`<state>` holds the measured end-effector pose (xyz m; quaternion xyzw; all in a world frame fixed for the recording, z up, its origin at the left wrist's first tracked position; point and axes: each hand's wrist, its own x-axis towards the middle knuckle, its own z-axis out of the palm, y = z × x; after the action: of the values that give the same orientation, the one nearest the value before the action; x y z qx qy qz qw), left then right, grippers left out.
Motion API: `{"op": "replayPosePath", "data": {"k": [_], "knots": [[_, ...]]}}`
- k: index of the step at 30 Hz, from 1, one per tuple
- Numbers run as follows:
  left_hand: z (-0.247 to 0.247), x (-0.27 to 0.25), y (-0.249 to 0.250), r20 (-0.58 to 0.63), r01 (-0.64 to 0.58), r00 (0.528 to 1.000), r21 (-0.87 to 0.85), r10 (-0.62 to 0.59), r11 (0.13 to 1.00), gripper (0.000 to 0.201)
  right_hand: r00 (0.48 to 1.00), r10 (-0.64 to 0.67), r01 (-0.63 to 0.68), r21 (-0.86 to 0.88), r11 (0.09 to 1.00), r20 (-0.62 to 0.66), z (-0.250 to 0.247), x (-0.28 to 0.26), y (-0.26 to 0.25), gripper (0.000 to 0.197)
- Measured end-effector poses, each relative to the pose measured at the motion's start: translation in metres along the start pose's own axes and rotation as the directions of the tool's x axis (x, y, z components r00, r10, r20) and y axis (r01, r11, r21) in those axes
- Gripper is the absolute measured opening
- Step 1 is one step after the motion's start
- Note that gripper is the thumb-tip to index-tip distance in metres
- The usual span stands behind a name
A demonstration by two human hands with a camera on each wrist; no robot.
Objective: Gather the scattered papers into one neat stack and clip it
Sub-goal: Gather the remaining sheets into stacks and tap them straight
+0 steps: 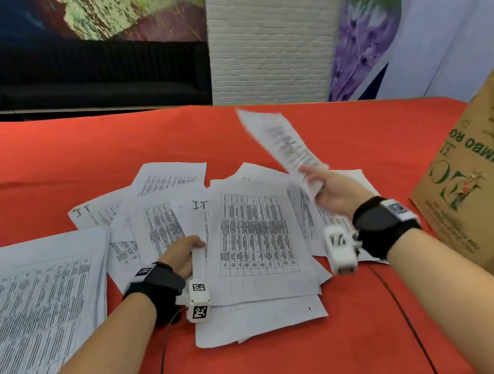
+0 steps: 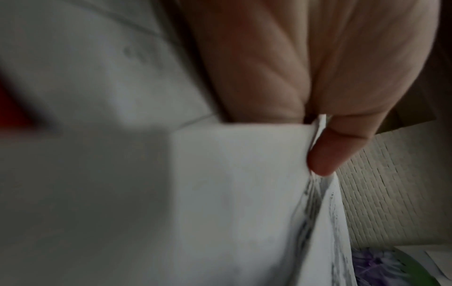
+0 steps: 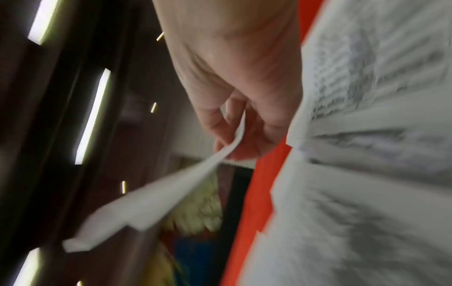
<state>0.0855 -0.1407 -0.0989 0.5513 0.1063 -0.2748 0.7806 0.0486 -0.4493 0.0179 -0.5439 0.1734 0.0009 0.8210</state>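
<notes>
Because each sheet point(image 1: 284, 147) is thin and floppy, your right hand point(image 1: 334, 191) pinches one by its near edge above the red table point(image 1: 364, 324), while your left hand point(image 1: 180, 256) grips the scattered papers point(image 1: 254, 238) by an edge.

Head view: high, behind both forearms, facing forward and down over the red table point(image 1: 365, 338) to a white brick wall point(image 1: 268, 41) at the far side.

Left wrist view: very near, under the left hand point(image 2: 281, 63), looking along the palm at the papers point(image 2: 232, 193) its thumb touches; blurred. Brick wall point(image 2: 381, 193) again behind.

Right wrist view: very near, looking along the right hand point(image 3: 232, 77) to its pinched sheet point(image 3: 156, 201); heavy blur, tilted toward ceiling lights.

All 3 views share printed paper; head and right wrist share red table point(image 3: 259, 193).
</notes>
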Motion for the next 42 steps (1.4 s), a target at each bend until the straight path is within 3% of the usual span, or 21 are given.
{"op": "replayPosePath", "data": {"k": [1, 3, 6, 8, 9, 11, 12, 13, 14, 15, 17, 18, 21, 24, 28, 32, 35, 36, 38, 40, 42], "knots": [[0.000, 0.002, -0.001, -0.003, -0.012, 1.000, -0.031, 0.012, 0.999, 0.034, 0.996, 0.077, -0.061, -0.268, 0.961, 0.048, 0.005, -0.007, 0.016, 0.026], [0.003, 0.000, -0.001, 0.019, -0.065, 0.998, -0.103, 0.067, 0.993, 0.037, 0.986, 0.165, -0.112, -0.632, 0.767, 0.026, 0.009, -0.016, 0.047, 0.031], [0.008, -0.007, 0.001, 0.112, -0.073, 0.990, -0.142, 0.089, 0.987, 0.040, 0.991, 0.136, -0.075, -0.830, 0.553, 0.001, 0.011, -0.018, 0.079, 0.025], [0.007, -0.006, 0.000, 0.098, -0.104, 0.989, -0.093, 0.114, 0.990, 0.049, 0.983, 0.164, 0.008, -0.921, 0.389, 0.078, 0.012, -0.018, 0.085, 0.027], [0.007, -0.006, -0.002, 0.104, -0.126, 0.986, -0.046, 0.130, 0.991, 0.051, 0.967, 0.218, 0.051, -0.935, 0.352, 0.135, 0.011, -0.017, 0.084, 0.030], [0.004, -0.004, -0.004, 0.113, -0.147, 0.983, 0.027, 0.143, 0.989, 0.050, 0.941, 0.242, 0.115, -0.895, 0.432, 0.237, 0.001, -0.017, 0.070, 0.029], [0.003, -0.003, -0.004, 0.112, -0.150, 0.983, 0.037, 0.145, 0.988, 0.049, 0.965, 0.149, 0.111, -0.851, 0.514, 0.216, -0.010, -0.014, 0.060, 0.028], [0.002, -0.003, -0.003, 0.107, -0.151, 0.983, 0.036, 0.146, 0.988, 0.048, 0.995, -0.014, 0.091, -0.818, 0.568, 0.101, -0.024, -0.009, 0.048, 0.029], [0.002, -0.003, -0.003, 0.096, -0.150, 0.984, 0.025, 0.147, 0.988, 0.047, 0.979, -0.182, 0.028, -0.826, 0.563, -0.091, -0.045, 0.000, 0.035, 0.035], [0.002, -0.001, -0.003, 0.085, -0.147, 0.986, 0.012, 0.146, 0.989, 0.047, 0.908, -0.294, -0.119, -0.857, 0.501, -0.297, -0.067, 0.007, 0.024, 0.045], [0.002, 0.001, -0.003, 0.077, -0.143, 0.987, -0.005, 0.143, 0.990, 0.045, 0.765, -0.306, -0.450, -0.810, 0.376, -0.566, -0.107, 0.012, 0.012, 0.065], [0.003, 0.000, -0.003, 0.077, -0.145, 0.986, -0.004, 0.145, 0.989, 0.043, 0.754, -0.234, -0.522, -0.776, 0.355, -0.614, -0.121, 0.014, 0.009, 0.069], [0.005, -0.002, -0.002, 0.084, -0.139, 0.987, -0.026, 0.141, 0.990, 0.041, 0.802, -0.100, -0.528, -0.777, 0.342, -0.589, -0.134, 0.019, 0.007, 0.067], [0.005, -0.001, -0.002, 0.086, -0.128, 0.987, -0.060, 0.133, 0.990, 0.040, 0.828, -0.079, -0.501, -0.797, 0.336, -0.554, -0.121, 0.027, 0.007, 0.068], [0.002, 0.004, -0.004, 0.042, -0.131, 0.990, -0.069, 0.134, 0.989, 0.046, 0.871, -0.058, -0.460, -0.851, 0.254, -0.488, -0.097, 0.036, 0.017, 0.066], [0.004, 0.002, -0.003, 0.044, -0.137, 0.989, -0.067, 0.141, 0.988, 0.046, 0.862, -0.175, -0.397, -0.847, 0.352, -0.477, -0.094, 0.039, 0.025, 0.041], [0.005, 0.000, -0.003, 0.039, -0.143, 0.989, -0.059, 0.145, 0.988, 0.043, 0.736, -0.437, -0.266, -0.815, 0.515, -0.517, -0.107, 0.041, 0.012, 0.031], [0.006, 0.000, -0.003, 0.034, -0.146, 0.988, -0.056, 0.148, 0.988, 0.042, 0.677, -0.494, -0.186, -0.776, 0.603, -0.545, -0.110, 0.038, 0.005, 0.032], [0.008, 0.000, -0.003, 0.032, -0.156, 0.987, -0.048, 0.158, 0.987, 0.039, 0.608, -0.515, -0.189, -0.740, 0.645, -0.604, -0.111, 0.021, -0.008, 0.031], [0.009, -0.002, -0.002, 0.035, -0.162, 0.986, -0.049, 0.164, 0.985, 0.037, 0.654, -0.428, -0.210, -0.693, 0.690, -0.624, -0.110, 0.009, -0.018, 0.029], [0.010, -0.004, -0.003, 0.011, -0.173, 0.985, -0.029, 0.174, 0.984, 0.036, 0.757, -0.292, -0.055, -0.503, 0.863, -0.584, -0.103, 0.007, -0.020, 0.021]]}}
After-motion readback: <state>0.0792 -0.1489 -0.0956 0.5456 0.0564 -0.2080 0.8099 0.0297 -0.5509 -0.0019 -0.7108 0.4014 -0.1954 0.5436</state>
